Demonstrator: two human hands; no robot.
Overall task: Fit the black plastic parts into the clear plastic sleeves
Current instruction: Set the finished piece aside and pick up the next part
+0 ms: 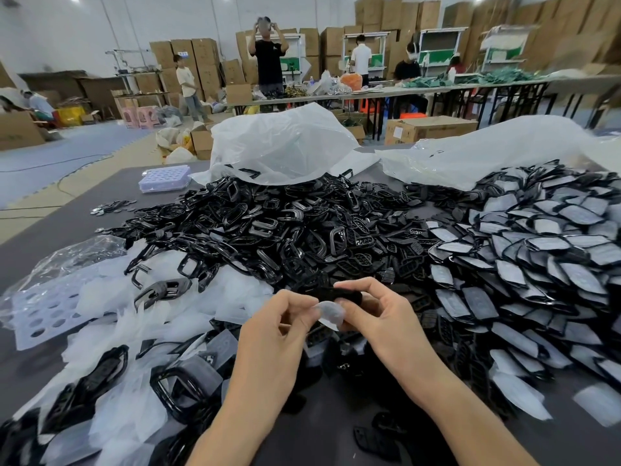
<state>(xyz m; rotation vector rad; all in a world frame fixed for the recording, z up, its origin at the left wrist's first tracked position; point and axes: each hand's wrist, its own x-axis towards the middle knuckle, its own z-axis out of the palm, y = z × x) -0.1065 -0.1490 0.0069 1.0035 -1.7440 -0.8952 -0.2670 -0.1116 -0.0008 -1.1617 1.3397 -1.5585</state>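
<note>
Single wide-angle head camera looks forward and down, close over left hand (279, 327) and right hand (373, 314) at the table (111, 193).

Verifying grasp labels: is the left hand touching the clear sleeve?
Touching. Head view shows the left hand pinching the clear sleeve while the right hand grips the black part.

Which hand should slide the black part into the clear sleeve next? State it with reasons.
Likely right: the right hand grips the black part just above the clear sleeve, which the left hand pinches.
</note>
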